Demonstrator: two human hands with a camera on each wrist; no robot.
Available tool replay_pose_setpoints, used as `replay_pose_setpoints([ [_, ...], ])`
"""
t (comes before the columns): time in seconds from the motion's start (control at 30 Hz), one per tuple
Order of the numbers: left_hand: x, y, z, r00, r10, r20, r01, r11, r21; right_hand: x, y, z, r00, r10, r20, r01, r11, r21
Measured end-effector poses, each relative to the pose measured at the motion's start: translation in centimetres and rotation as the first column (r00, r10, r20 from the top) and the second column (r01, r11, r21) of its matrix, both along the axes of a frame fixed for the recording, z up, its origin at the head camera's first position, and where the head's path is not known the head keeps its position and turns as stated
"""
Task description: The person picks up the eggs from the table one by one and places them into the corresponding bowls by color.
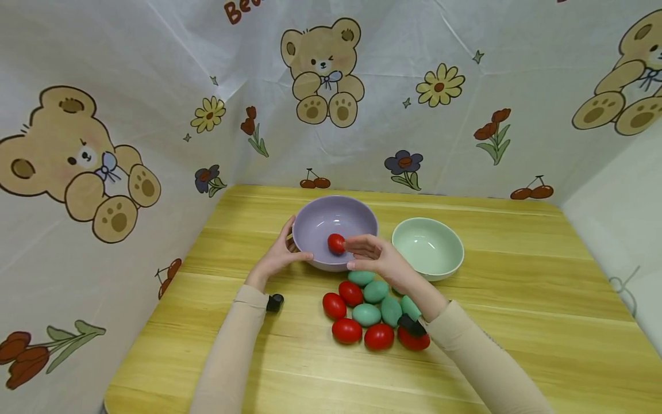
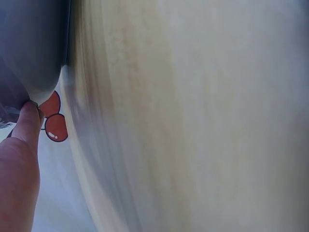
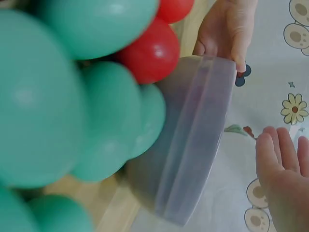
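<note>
A purple bowl (image 1: 331, 215) stands on the wooden table, and my left hand (image 1: 278, 257) grips its left side, thumb on the rim and fingers around the outer wall. One red egg (image 1: 336, 244) shows inside that bowl. My right hand (image 1: 380, 257) is over the bowl's right front rim, its fingertips beside the egg in the head view. The right wrist view has these fingers (image 3: 287, 150) straight, with nothing held. Just in front of the bowl lie several red eggs (image 1: 347, 331) and several green eggs (image 1: 366, 314), some hidden beneath the right forearm.
To the right of the purple bowl is a light green bowl (image 1: 428, 247) with nothing seen inside. A white cloth (image 1: 383, 34) printed with bears and flowers hangs behind and beside the wooden table (image 1: 538, 287).
</note>
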State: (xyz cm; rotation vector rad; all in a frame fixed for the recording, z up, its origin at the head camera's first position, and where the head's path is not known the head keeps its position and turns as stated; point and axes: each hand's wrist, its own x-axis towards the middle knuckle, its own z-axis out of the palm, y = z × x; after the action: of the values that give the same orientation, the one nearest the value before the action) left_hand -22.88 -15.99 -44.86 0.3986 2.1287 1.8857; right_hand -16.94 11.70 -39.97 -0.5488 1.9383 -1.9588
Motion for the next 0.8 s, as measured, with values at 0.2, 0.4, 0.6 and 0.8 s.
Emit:
replay_pose_setpoints([
  [0.2, 0.1, 0.1, 0.1, 1.000, 0.001, 0.003, -0.001, 1.000, 0.002, 2.1, 2.4, -0.7, 0.999, 0.028, -0.015, -0.028, 0.999, 0.033],
  [0.4, 0.1, 0.2, 0.2, 1.000, 0.002, 0.003, -0.002, 1.000, 0.006, 4.2, 4.5, -1.6, 0.999, 0.035, -0.038, -0.032, 0.996, 0.086],
  [0.6, 0.0, 0.2, 0.0, 1.000, 0.002, -0.002, -0.002, 1.000, 0.016, 5.9, 5.9, -2.4, 0.995, 0.048, -0.084, -0.038, 0.993, 0.111],
  [0.8, -0.4, 0.1, -0.7, 1.000, 0.005, 0.000, -0.005, 1.000, 0.023, 7.4, 7.3, -3.2, 0.992, 0.076, -0.102, -0.062, 0.989, 0.133],
])
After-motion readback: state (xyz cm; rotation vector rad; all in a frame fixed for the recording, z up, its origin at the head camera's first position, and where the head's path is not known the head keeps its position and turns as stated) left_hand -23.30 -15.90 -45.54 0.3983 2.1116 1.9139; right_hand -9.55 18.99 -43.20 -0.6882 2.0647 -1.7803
